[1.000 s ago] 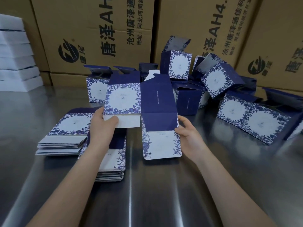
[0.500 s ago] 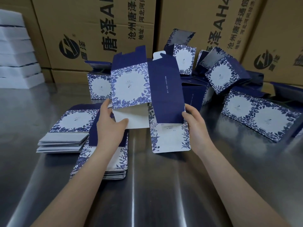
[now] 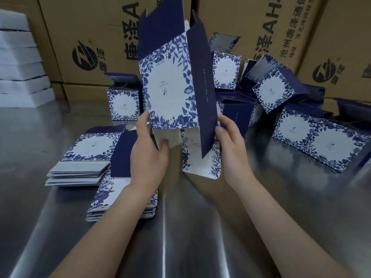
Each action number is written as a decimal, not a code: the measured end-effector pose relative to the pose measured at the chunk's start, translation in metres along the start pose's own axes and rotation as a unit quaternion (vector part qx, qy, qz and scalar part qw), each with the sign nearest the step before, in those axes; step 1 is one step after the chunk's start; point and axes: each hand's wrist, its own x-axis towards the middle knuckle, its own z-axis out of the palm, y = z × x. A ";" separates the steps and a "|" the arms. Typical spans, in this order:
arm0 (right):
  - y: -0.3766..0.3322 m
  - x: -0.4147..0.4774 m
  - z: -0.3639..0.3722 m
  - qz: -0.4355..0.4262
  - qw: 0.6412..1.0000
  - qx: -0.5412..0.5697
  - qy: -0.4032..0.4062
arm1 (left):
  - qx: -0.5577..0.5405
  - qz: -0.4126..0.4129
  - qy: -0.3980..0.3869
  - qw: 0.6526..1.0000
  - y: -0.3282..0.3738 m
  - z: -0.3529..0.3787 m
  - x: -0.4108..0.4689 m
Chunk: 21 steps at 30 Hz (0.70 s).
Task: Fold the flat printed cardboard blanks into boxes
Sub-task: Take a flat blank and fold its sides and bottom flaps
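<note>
I hold one blue-and-white floral cardboard blank upright above the steel table, partly squared into a sleeve. My left hand grips its lower left edge, thumb on the white bottom flap. My right hand pinches the navy side panel at its lower right corner. A floral flap hangs down between my hands. Two stacks of flat blanks lie at the left: one farther left, another partly under my left forearm.
Several folded boxes are piled behind and to the right, with a long pair lying at the right. Large brown cartons wall the back. White foam slabs are stacked at far left. The steel table reflects light.
Both hands have raised the blank off the table and tipped it upright toward me. The sleeve has opened further, with the navy side panel swung forward.
</note>
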 end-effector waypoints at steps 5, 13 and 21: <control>-0.004 -0.009 0.012 -0.010 0.999 0.019 -0.024 | -0.058 0.021 -0.039 0.997 0.017 0.011 -0.010; -0.003 -0.016 0.014 -0.031 0.996 0.038 -0.072 | -0.247 -0.078 -0.147 0.955 0.042 0.014 -0.010; -0.008 -0.012 0.015 -0.025 0.985 -0.160 -0.056 | -0.585 -0.324 -0.158 0.727 0.051 0.011 -0.016</control>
